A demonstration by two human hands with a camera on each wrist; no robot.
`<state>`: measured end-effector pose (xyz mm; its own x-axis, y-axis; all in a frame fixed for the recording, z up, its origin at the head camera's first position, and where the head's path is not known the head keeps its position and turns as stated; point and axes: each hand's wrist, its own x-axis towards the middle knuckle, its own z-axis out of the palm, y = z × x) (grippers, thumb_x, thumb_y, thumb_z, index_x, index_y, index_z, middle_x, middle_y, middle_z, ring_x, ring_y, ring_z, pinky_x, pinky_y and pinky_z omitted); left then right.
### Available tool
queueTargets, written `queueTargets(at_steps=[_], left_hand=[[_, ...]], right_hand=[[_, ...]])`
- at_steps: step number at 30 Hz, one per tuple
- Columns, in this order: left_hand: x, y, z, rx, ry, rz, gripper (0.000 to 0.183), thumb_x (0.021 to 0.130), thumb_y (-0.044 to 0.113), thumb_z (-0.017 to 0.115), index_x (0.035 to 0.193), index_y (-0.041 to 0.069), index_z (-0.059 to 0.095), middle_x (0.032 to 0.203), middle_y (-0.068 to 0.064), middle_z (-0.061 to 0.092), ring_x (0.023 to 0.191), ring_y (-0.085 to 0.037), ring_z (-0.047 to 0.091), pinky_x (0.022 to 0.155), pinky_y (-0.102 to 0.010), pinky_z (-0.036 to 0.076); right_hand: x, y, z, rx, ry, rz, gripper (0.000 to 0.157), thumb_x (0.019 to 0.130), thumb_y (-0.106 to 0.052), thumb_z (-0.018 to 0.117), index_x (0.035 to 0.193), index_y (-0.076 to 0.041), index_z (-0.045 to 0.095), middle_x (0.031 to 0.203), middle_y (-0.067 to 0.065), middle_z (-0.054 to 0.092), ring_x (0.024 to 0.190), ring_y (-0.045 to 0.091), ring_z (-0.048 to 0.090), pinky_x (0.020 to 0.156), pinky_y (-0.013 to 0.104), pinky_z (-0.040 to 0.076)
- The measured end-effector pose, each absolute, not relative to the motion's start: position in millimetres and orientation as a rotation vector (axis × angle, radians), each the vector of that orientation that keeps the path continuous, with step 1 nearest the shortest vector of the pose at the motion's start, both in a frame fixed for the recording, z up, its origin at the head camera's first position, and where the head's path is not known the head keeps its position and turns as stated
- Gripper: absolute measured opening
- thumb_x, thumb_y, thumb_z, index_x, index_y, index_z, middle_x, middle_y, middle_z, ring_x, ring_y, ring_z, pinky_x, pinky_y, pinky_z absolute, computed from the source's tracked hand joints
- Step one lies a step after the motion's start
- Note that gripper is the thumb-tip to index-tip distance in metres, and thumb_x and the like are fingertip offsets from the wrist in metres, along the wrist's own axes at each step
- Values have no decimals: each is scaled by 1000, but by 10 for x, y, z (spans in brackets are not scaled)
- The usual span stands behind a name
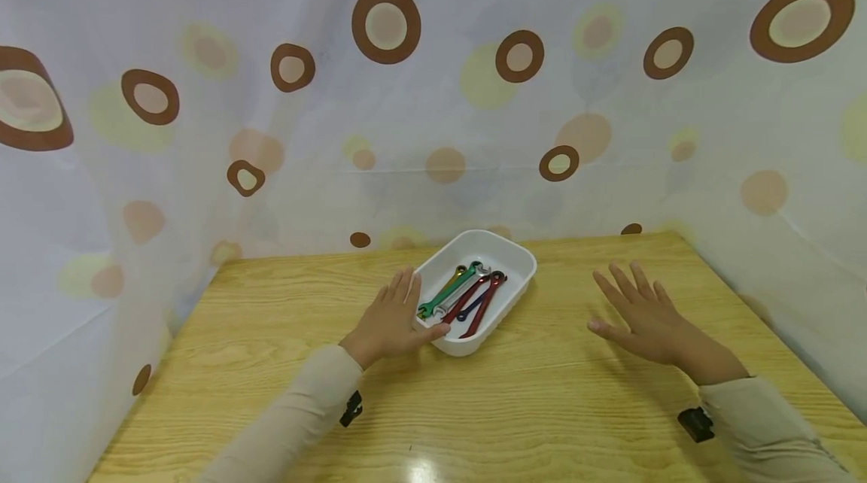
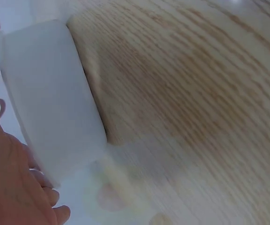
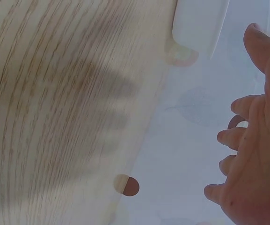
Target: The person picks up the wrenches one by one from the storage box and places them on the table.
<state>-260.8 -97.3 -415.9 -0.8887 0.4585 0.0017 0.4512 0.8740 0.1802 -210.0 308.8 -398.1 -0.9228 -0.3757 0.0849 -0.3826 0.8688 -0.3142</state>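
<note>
A white plastic tray (image 1: 518,257) sits at an angle toward the back of the table, holding several combination wrenches. Among them are a green wrench (image 1: 448,290), a silver wrench (image 1: 460,295), a red wrench (image 1: 485,306) and a small dark blue wrench (image 1: 470,308). My left hand (image 1: 393,321) is at the tray's near left side, fingers extended and thumb over its front rim. The left wrist view shows the tray's outer wall (image 2: 55,103) beside those fingers. Off to the right, my right hand (image 1: 643,321) hovers above the table with fingers spread, holding nothing.
The wood-grain table (image 1: 515,415) runs back to a hanging curtain (image 1: 433,114) patterned with brown and yellow circles, which also closes in both sides. A dark strap piece (image 1: 696,423) hangs under the right wrist, and another strap piece (image 1: 351,408) under the left.
</note>
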Motion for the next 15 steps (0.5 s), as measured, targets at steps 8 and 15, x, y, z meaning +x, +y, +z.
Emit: queueTargets(at_steps=[8,15], left_hand=[[-2588,-969,-4182,695,2992,304,106,86,76,40,153,-1,10,160,-17,5,147,-31,7,117,-46,16],[-2579,-971,-4175,688,2981,310,108,85,76,41,152,-2,7,160,-17,3,147,-30,5,117,-45,15]], right_hand=[[-2088,3071,-3983,589,-3022,522,85,96,-49,51,156,-13,2,157,29,2,141,46,-18,105,70,-9],[-2088,3085,-3996,601,-3023,577,86,96,-47,52,156,-14,0,156,30,1,141,43,-21,104,71,-9]])
